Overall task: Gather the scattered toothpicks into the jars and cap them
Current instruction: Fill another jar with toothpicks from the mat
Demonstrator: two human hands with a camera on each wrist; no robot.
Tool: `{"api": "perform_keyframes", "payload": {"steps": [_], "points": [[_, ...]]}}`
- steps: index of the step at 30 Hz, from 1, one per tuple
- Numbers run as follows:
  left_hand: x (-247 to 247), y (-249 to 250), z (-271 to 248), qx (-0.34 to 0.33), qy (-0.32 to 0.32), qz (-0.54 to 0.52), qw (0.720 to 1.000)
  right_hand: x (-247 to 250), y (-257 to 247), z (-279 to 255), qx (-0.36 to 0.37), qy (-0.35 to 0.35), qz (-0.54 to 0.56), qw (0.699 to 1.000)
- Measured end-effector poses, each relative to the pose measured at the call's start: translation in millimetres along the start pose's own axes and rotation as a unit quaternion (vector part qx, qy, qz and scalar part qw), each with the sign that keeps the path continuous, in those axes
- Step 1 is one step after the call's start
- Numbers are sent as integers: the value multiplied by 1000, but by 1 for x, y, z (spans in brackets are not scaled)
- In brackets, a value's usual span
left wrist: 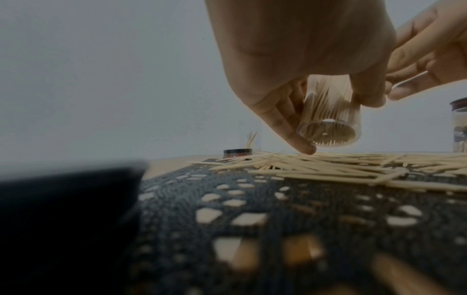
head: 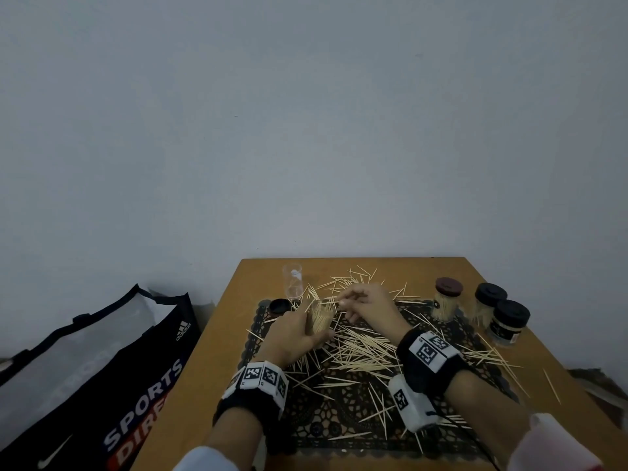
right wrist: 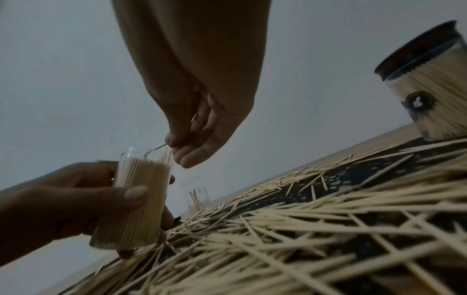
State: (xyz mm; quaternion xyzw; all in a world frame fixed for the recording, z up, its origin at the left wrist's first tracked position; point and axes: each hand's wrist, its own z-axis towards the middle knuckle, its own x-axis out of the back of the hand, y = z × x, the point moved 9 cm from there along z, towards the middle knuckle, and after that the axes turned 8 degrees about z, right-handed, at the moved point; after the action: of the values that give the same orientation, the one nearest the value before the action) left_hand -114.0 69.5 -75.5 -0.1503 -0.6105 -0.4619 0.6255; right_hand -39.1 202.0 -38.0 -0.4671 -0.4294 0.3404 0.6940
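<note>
A left hand (head: 295, 334) grips an uncapped clear jar (right wrist: 137, 201) packed nearly full of toothpicks, tilted just above the worktop (head: 217, 334), while the right hand (head: 365, 302) pinches a single toothpick (right wrist: 156, 148) at its mouth. Loose toothpicks (head: 363, 351) litter the black lace mat (head: 339, 413). A near-empty open jar (head: 293, 281) stands behind a loose lid (head: 280, 305); three capped, filled jars (head: 448, 300) stand right.

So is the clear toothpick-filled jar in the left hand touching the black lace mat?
Apart. The left wrist view shows the clear jar held by the left hand, background showing under its base.
</note>
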Motion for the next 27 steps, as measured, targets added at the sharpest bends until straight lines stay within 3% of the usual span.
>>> {"api": "perform_keyframes", "payload": {"steps": [4,7,11,12,15,17,23,27], "points": [[1,2,0,-4,0,7,1000,4,-24,3,79,13,-175,981],[5,10,-2,-25,1,6,1000,-10,-35,-1,131,-33,-193,972],[6,13,-2,-31,7,-21,999,-12,-38,-6,156,13,-196,968],[7,11,-3,-27,13,-28,999,-16,-33,-7,142,0,-189,972],[10,12,-5,-26,25,-43,998,-48,-10,-15,76,-142,-145,976],[11,12,-5,-32,27,-42,998,-56,-3,-19,70,-171,-152,971],[11,15,-4,-45,32,-43,998,-48,-7,-9,85,-135,-126,979],[10,15,-2,-49,28,-29,998,-36,-23,-5,131,-45,-143,980]]}}
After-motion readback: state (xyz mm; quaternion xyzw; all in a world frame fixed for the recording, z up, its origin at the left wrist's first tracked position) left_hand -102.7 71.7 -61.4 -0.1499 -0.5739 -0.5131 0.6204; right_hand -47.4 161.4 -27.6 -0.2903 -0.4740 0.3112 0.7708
